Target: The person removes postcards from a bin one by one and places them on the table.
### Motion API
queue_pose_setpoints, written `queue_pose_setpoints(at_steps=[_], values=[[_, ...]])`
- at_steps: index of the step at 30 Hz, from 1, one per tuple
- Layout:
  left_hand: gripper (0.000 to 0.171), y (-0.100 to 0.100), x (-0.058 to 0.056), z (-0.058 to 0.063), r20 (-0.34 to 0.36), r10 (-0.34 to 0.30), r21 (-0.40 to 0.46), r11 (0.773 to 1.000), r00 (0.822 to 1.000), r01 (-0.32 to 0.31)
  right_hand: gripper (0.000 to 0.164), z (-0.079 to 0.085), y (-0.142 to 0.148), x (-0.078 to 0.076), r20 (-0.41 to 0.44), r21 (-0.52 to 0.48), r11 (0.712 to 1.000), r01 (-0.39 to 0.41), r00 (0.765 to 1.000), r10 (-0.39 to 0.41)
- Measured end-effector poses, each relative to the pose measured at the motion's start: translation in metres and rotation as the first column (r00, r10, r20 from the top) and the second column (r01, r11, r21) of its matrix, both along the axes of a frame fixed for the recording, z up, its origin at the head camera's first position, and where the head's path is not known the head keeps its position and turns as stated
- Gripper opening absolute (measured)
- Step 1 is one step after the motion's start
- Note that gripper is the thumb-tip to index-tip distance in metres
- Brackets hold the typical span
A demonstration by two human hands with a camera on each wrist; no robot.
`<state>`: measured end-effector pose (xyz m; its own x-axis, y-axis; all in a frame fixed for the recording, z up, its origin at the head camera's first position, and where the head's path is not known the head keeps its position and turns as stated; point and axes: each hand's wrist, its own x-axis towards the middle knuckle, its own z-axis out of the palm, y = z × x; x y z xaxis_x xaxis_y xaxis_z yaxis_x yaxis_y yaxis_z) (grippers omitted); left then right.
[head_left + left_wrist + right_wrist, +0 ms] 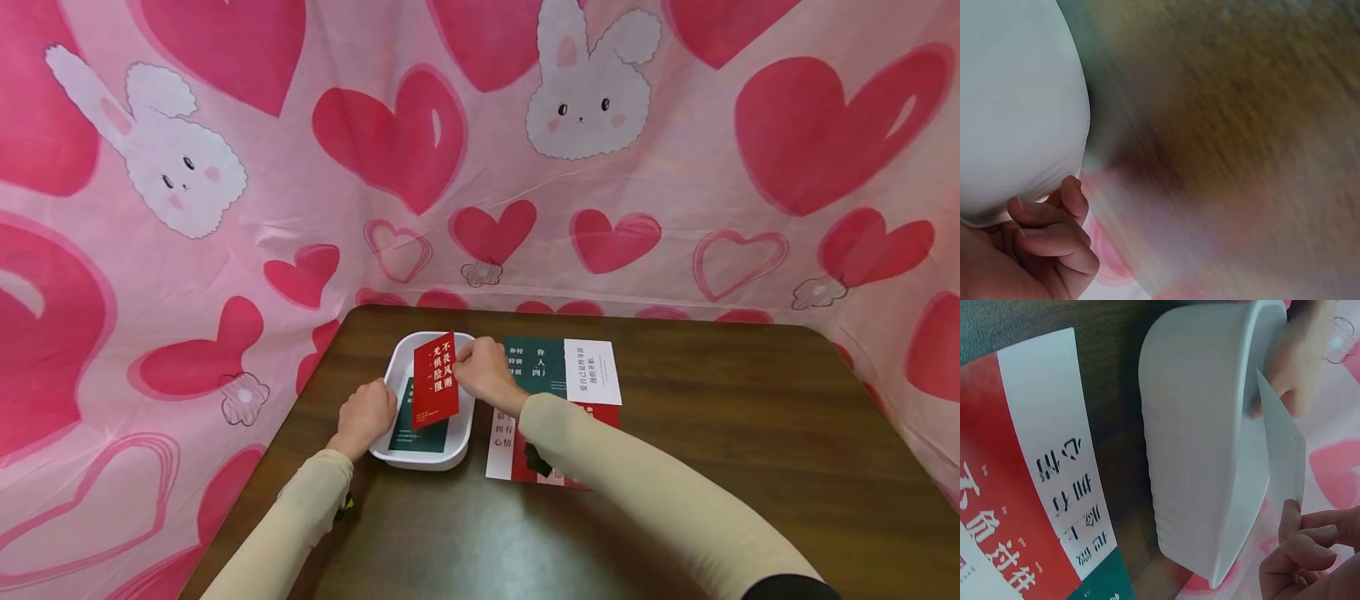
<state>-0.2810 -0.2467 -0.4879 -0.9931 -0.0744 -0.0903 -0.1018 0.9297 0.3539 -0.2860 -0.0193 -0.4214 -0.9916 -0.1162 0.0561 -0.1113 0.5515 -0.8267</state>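
Observation:
A white plastic tub [426, 461] rests on the table, with a dark green printed card [418, 438] lying inside. My left hand [365, 417] holds the tub's left rim; the left wrist view shows its curled fingers [1054, 234] against the white wall. Over the tub, my right hand [487, 372] pinches a red card [432, 385] with white Chinese characters by its right edge. The card stands tilted upright above the green one. From the right wrist view, the pale back of this red card [1285, 447] shows, gripped at its lower end.
Right of the tub, several flat cards lie edge to edge: a green card [553, 375], a white card [596, 371], and red and white ones below, partly hidden by my right forearm. Pink heart-patterned cloth [645, 192] hangs behind and left of the brown table [720, 433].

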Motion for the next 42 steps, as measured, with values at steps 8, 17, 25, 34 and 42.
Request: queue_pose_setpoints(at_steps=[8,17,25,34,42], values=[[0.031,-0.001,-0.001,0.0,0.018,0.003,0.011,1.0,1.0,-0.003,0.014,0.008,0.01,-0.001,-0.004,-0.031,1.0,0.0,1.0,0.0],[0.027,-0.001,-0.002,-0.002,-0.028,-0.005,-0.018,1.0,1.0,0.005,0.017,0.009,0.023,-0.006,-0.006,-0.042,0.999,0.024,1.0,-0.024],[0.03,0.0,-0.001,-0.001,0.009,0.006,0.002,1.0,1.0,-0.006,0.012,0.008,0.04,-0.011,-0.001,-0.034,0.997,0.072,0.997,-0.072],[0.029,0.0,0.001,0.0,0.005,0.0,0.004,1.0,1.0,0.0,0.015,0.008,0.063,-0.017,0.015,-0.051,0.992,0.114,0.993,-0.114],[0.03,0.0,0.001,0.0,0.003,0.001,0.003,1.0,1.0,-0.001,0.017,0.01,0.086,-0.022,0.023,-0.063,0.986,0.157,0.987,-0.156]])
